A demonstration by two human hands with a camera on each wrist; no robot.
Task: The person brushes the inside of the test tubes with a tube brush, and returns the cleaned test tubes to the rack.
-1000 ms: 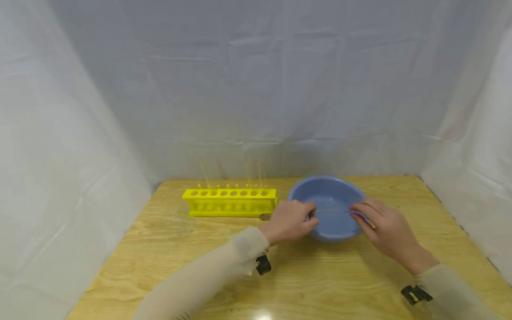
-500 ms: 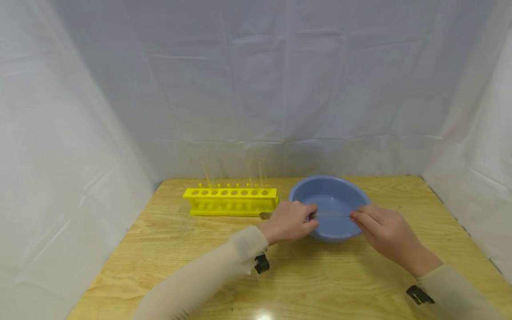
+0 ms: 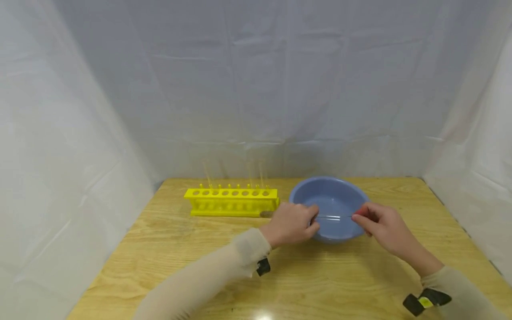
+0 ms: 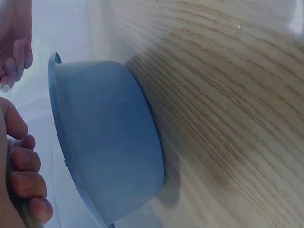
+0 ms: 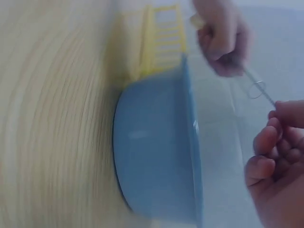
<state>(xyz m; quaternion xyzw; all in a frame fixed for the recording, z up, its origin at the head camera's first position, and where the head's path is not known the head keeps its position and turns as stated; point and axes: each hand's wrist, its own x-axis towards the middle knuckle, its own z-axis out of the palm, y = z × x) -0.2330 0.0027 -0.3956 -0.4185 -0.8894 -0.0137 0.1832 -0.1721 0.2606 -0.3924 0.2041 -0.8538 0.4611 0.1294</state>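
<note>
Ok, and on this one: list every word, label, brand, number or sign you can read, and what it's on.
None can be read: no lettering shows on the yellow rack, blue basin or clear tube.
Yellow patch on the black wrist device: too small to tell.

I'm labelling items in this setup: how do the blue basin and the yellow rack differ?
Shape: the blue basin is a round, open bowl; the yellow rack is long and straight, with a row of holes.
Place: in the head view, the rack stands left of the basin.
Tubes: clear tubes rise at the rack's back; over the basin, the left hand holds a glass tube.
Both rest on the wooden table.
</note>
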